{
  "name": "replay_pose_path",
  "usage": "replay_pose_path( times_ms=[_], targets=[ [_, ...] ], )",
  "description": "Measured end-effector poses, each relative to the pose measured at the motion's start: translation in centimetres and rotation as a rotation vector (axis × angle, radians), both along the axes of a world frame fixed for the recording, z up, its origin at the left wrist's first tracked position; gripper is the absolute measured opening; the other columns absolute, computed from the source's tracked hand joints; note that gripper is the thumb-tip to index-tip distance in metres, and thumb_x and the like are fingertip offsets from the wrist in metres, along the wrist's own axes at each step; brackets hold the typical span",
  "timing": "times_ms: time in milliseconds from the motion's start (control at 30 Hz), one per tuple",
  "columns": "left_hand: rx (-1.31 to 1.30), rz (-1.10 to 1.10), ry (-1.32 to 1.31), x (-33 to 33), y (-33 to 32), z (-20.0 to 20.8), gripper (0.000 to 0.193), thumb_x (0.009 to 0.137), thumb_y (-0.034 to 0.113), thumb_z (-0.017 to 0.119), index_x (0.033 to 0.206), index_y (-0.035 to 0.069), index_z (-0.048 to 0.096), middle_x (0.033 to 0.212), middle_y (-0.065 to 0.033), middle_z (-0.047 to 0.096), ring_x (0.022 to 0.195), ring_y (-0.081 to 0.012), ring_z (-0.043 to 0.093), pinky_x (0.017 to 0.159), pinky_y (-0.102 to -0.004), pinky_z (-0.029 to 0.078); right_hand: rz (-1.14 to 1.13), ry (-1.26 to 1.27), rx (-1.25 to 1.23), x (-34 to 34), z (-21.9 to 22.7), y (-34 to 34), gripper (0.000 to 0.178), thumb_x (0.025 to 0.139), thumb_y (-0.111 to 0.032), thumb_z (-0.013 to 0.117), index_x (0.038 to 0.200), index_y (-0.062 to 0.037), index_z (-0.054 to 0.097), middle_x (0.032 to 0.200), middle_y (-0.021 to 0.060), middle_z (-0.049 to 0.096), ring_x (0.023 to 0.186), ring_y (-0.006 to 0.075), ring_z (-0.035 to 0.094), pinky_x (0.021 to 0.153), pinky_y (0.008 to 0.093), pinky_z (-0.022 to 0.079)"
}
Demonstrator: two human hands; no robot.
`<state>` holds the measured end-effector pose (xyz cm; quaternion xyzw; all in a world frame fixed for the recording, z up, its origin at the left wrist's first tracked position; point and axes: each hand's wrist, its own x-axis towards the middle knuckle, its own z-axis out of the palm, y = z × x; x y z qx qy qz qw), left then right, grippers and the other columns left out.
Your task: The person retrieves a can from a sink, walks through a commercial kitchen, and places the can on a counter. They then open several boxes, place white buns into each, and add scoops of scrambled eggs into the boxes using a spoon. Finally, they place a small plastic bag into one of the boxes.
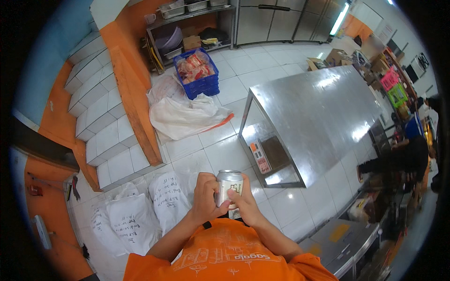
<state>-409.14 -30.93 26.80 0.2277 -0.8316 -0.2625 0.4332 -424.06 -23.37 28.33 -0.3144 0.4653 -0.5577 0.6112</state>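
Silver can top up before orange shirt, pinched between left hand and right hand, grip closed around it. Thumbs cover lower front; some right fingers hidden behind can. Co-worker at right hard to make out.

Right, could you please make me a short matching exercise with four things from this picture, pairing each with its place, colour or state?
Things:
1. Can
2. Crate
3. Table
4. Steps

Descriptions:
A. Shiny metal, right of the picture's centre
B. Held between the left hand and the right hand
C. White-tiled, on the left side of the picture
D. Blue, with plastic packs inside

Right pairs: 1-B, 2-D, 3-A, 4-C
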Motion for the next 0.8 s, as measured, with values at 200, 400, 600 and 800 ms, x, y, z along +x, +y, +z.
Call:
replay_pose_path(
  times_ms=[200, 400, 600, 800],
  targets=[
    [-0.097, 0.233, 0.132, -2.0, -15.4, -0.6, 0.054, 0.08, 0.036, 0.071, 0.116, 0.004, 0.047, 0.101, -0.0163, 0.048, 0.091, -0.0337, 0.049, 0.076, -0.0448, 0.045, 0.194, 0.108, -0.102, -2.7, -0.3, -17.8, 0.068, 0.102, -0.023, 0.056, 0.15, -0.0009, 0.013, 0.131, 0.0156, 0.044, 0.119, 0.0198, 0.047, 0.099, 0.0319, 0.042],
    [-0.072, 0.092, 0.108, -5.9, -34.9, 0.8, 0.05, 0.081, 0.034, 0.069, 0.113, 0.004, 0.048, 0.094, -0.0163, 0.05, 0.082, -0.0336, 0.051, 0.071, -0.0445, 0.045, 0.114, 0.116, -0.046, -6.2, 1.5, -35.3, 0.062, 0.103, -0.025, 0.055, 0.146, -0.0012, 0.018, 0.124, 0.0128, 0.047, 0.112, 0.0172, 0.049, 0.095, 0.0308, 0.044],
    [-0.08, -0.134, 0.064, -14.4, -50.6, 1.9, 0.047, 0.082, 0.034, 0.069, 0.11, 0.004, 0.048, 0.09, -0.0165, 0.049, 0.078, -0.0342, 0.049, 0.068, -0.0431, 0.044, -0.119, 0.076, -0.023, -12.8, 2.1, -47.9, 0.058, 0.104, -0.027, 0.055, 0.144, -0.0015, 0.021, 0.121, 0.0112, 0.045, 0.108, 0.0147, 0.047, 0.093, 0.0291, 0.043],
    [-0.144, -0.154, 0.035, -23.7, -65.2, 0.9, 0.048, 0.083, 0.036, 0.067, 0.113, 0.004, 0.047, 0.095, -0.0171, 0.051, 0.082, -0.0351, 0.049, 0.072, -0.0457, 0.043, -0.194, 0.007, -0.068, -20.9, -0.6, -61.4, 0.064, 0.103, -0.027, 0.056, 0.148, -0.0018, 0.017, 0.131, 0.0129, 0.043, 0.119, 0.0181, 0.045, 0.101, 0.0313, 0.04]
  ],
)
